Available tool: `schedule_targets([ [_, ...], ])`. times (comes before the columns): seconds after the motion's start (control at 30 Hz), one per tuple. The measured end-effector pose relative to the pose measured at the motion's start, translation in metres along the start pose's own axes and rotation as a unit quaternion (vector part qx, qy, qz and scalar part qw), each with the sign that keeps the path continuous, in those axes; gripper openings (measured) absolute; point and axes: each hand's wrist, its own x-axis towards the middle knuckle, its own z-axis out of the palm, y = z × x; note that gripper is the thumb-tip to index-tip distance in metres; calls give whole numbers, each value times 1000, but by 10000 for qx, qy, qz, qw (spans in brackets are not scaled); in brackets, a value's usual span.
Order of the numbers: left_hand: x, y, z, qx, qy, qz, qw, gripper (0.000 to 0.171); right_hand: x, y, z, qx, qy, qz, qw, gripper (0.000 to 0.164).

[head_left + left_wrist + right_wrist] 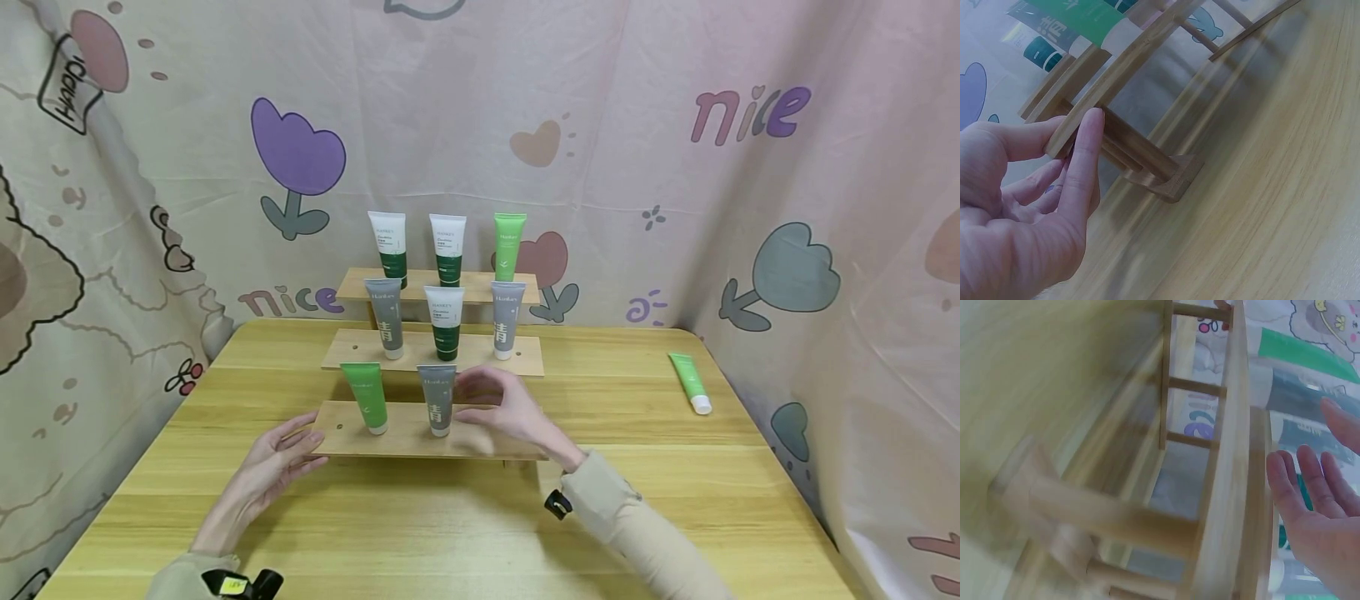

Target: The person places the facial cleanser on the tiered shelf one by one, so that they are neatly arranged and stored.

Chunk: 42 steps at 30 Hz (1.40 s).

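A three-tier wooden display stand (pixel 480 446) holds squeeze tubes standing on their caps. My left hand (pixel 273 462) pinches the left end of the lowest board (pixel 1085 103) between thumb and finger. On that board stand a green tube (pixel 366 396) and, to its right, a grey tube (pixel 437 398). Just right of the grey tube is my right hand (pixel 504 406), over the board. Its fingers are loosely bent and its thumb stands apart, with nothing between them in the right wrist view. A narrow gap seems to separate the fingertips (pixel 1304 453) from the grey tube.
The middle tier bears a grey tube (pixel 386 317), a white and dark-green tube (pixel 446 321) and another grey tube (pixel 506 318). Two white-green tubes and a light green tube (pixel 509 246) top the stand. Another green tube (pixel 688 382) lies at the table's right.
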Motion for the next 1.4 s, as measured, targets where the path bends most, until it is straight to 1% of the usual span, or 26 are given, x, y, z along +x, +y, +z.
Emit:
schedule_targets([
  [0.13, 0, 0, 1, 83, -5, -53, 10000, 74, -6, 2, -11, -131, 178, -123, 9997, 48],
  [0.4, 0, 2, 2, 40, -124, -62, 9999, 75, -18, 8, -40, -310, 793, -370, 9957, 41],
  [0.5, 0, 2, 2, 28, -153, -32, 9999, 75, -23, 8, -51, -265, 1006, -481, 9934, 41],
  [0.67, 0, 2, 1, -33, -92, 9, 10000, 75, -31, 10, -71, -165, 1339, -745, 9881, 44],
  [0.77, 0, 2, 0, -101, -47, 28, 9999, 75, -34, 14, -83, -193, 1539, -876, 9840, 42],
  [0.9, 0, 2, -1, -173, -59, 68, 9998, 76, -39, 21, -99, -244, 1811, -946, 9786, 39],
  [1.03, 0, 1, -1, -143, -62, 64, 9999, 76, -44, 30, -116, -415, 2144, -859, 9721, 37],
  [1.17, 0, 1, 0, -41, -105, 26, 9999, 75, -49, 41, -132, -633, 2559, -592, 9628, 37],
  [1.4, -1, 2, 2, 9, -169, -8, 9999, 75, -60, 56, -156, -724, 3111, -265, 9472, 39],
])
